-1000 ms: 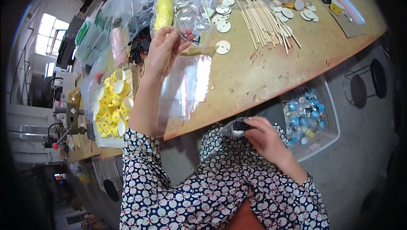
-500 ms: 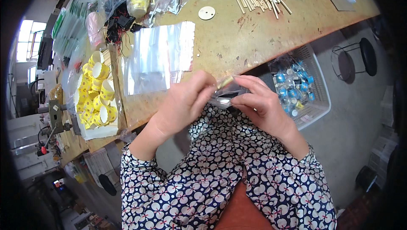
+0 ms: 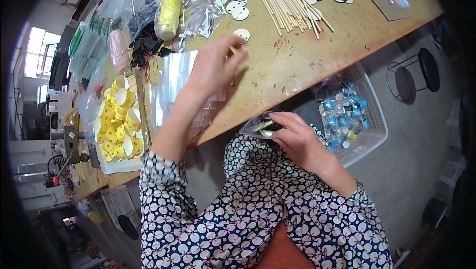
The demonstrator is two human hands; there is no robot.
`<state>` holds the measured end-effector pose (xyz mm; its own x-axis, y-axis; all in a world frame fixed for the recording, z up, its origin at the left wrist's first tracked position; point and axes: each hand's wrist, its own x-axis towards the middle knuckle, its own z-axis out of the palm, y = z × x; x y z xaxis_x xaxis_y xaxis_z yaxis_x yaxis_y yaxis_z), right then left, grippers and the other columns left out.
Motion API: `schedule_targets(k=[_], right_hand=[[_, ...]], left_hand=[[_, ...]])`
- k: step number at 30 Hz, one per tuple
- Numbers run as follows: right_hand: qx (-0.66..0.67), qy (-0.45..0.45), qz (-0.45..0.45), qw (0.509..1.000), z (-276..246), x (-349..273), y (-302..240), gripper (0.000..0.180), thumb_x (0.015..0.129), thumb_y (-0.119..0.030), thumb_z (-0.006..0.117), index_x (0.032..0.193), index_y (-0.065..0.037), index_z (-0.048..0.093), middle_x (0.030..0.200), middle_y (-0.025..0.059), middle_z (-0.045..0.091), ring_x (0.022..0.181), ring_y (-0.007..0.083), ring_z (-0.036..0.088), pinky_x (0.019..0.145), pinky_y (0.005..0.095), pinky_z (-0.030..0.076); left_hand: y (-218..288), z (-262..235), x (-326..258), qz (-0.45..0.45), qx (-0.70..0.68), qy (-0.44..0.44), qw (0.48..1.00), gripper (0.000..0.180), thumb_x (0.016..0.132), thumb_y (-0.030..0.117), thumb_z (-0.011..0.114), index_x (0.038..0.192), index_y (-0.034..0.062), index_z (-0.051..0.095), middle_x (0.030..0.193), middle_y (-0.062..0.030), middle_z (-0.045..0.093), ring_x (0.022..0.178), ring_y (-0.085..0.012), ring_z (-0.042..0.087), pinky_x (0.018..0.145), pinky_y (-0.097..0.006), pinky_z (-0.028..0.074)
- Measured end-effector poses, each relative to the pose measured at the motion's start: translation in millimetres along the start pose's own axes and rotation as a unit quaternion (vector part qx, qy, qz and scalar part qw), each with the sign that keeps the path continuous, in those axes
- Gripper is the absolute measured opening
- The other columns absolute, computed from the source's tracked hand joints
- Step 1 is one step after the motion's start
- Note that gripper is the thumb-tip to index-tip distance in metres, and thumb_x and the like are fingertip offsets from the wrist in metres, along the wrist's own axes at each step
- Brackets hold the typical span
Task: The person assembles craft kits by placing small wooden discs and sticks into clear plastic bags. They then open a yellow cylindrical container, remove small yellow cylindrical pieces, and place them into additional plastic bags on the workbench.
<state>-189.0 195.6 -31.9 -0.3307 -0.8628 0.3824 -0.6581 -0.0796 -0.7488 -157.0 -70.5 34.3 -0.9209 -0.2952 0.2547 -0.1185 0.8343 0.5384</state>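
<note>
My left hand (image 3: pixel 216 63) reaches over the table, slightly blurred, its fingers apart and nothing seen in them. Its fingertips are close to a single pale round disc (image 3: pixel 242 35) with small holes; contact cannot be made out. In front of my lap, my right hand (image 3: pixel 303 142) pinches the edge of a small clear plastic bag (image 3: pixel 252 127). Inside the bag lie a pale piece and some dark parts, too small to name. Beneath my left forearm is a stack of flat clear plastic bags (image 3: pixel 172 78).
Wooden sticks (image 3: pixel 292 8) and more discs (image 3: pixel 240 13) lie at the far side. Yellow dotted paper cups (image 3: pixel 121 120) fill a box at left, near black parts with red wires (image 3: pixel 148 46). A white basket (image 3: pixel 379 130) of packed bags stands right; a stool (image 3: pixel 429 70) is beyond.
My left hand has let go of the plastic bag and moved forward over the table toward the lone disc. My right hand keeps the bag, held slightly lower.
</note>
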Motion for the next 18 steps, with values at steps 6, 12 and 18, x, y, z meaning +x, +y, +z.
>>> schedule_targets(k=[6,12,18], right_hand=[[-0.002,0.026,0.011,1.0,-5.0,-9.4,12.2,0.013,0.077,0.001,0.073,0.088,0.001,0.065,0.121,0.0212,0.062,0.113,0.0395,0.059,0.093,0.0421,0.051],[-0.01,0.058,0.009,0.998,-22.7,-8.6,19.9,0.01,0.077,0.0,0.071,0.086,0.0,0.066,0.118,0.0205,0.063,0.111,0.0386,0.06,0.092,0.0411,0.052],[0.008,0.079,-0.004,0.997,-39.1,-0.3,21.5,0.012,0.076,0.0,0.07,0.088,-0.001,0.066,0.116,0.0203,0.064,0.11,0.0384,0.06,0.091,0.0408,0.052]], left_hand=[[-55.1,20.0,35.7,-0.05,0.086,0.002,0.995,0.038,0.081,0.02,0.077,0.114,0.0051,0.064,0.105,-0.0132,0.062,0.08,-0.0228,0.065,0.072,-0.033,0.053],[-10.5,13.0,6.9,-0.149,-0.205,-0.069,0.965,0.028,0.084,0.011,0.075,0.108,0.0038,0.062,0.082,-0.0027,0.065,0.076,-0.0085,0.059,0.068,-0.024,0.049],[81.1,19.2,-45.4,-0.004,-0.137,-0.206,0.969,0.016,0.088,0.008,0.071,0.103,0.0036,0.068,0.081,-0.0055,0.068,0.073,-0.0119,0.065,0.065,-0.027,0.051]])
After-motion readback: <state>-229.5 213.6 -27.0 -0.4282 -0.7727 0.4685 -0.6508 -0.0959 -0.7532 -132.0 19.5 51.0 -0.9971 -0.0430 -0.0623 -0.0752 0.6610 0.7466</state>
